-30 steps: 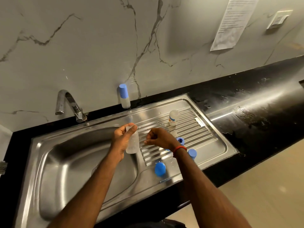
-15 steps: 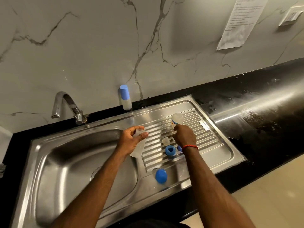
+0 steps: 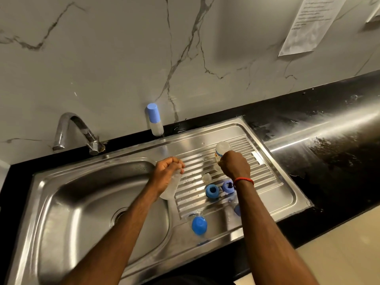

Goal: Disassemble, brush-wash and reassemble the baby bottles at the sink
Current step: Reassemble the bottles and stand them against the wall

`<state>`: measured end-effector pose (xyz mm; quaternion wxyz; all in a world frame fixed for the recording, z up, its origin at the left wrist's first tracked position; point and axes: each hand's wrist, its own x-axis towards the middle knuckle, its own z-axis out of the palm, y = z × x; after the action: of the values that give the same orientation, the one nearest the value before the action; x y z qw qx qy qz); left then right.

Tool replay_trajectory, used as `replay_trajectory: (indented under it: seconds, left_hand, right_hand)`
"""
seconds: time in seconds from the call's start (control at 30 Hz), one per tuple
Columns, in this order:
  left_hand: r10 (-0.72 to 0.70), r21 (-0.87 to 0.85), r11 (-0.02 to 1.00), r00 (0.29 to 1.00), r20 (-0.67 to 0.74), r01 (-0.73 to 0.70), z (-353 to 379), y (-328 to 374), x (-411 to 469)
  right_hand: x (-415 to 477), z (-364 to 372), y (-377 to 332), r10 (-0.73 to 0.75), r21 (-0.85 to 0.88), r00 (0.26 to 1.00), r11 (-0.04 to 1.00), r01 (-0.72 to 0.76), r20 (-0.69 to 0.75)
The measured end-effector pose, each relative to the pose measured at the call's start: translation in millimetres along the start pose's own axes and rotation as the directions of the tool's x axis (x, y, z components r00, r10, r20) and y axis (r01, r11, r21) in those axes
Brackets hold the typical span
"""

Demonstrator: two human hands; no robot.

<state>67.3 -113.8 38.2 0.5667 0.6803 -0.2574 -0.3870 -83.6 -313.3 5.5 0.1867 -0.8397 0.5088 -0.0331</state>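
At the frame's centre a clear bottle body (image 3: 170, 187) was gripped by the left hand (image 3: 167, 174) over the sink (image 3: 61, 182) edge, while the right hand (image 3: 234, 166) was seen curled against an upright bottle (image 3: 222, 148) on the drainboard (image 3: 264, 173), its grasp not discernible.

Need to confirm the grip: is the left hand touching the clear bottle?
Touching. Head view: the left hand curls round the top of the clear bottle; its body sticks out below the palm.
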Motion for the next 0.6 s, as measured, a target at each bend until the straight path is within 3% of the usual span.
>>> replay_trajectory:
  seconds: [0.1,0.27,0.47,0.6]
  left_hand:
    - [0.02,0.042,0.999,1.0,-0.005,-0.02,5.6,2.0,-0.2]
    - [0.008,0.073,0.997,0.999,-0.038,-0.006,7.5,-1.3,2.3]
    - [0.026,0.084,0.996,0.996,-0.086,-0.019,7.1,3.5,-2.8]
    - [-0.036,0.086,0.995,0.986,-0.161,0.05,4.1,1.9,-3.4]
  right_hand:
    - [6.9,-12.5,-6.6,-0.12,0.255,0.99,0.962,0.099,0.069]
    - [-8.8,-28.4,-29.2,-0.311,0.631,0.945,0.755,0.179,0.105]
    - [-18.5,-15.3,-40.1,-0.375,0.744,0.915,0.652,0.147,0.147]
    - [-27.2,-9.9,-45.9,-0.385,0.787,0.909,0.605,0.119,0.159]
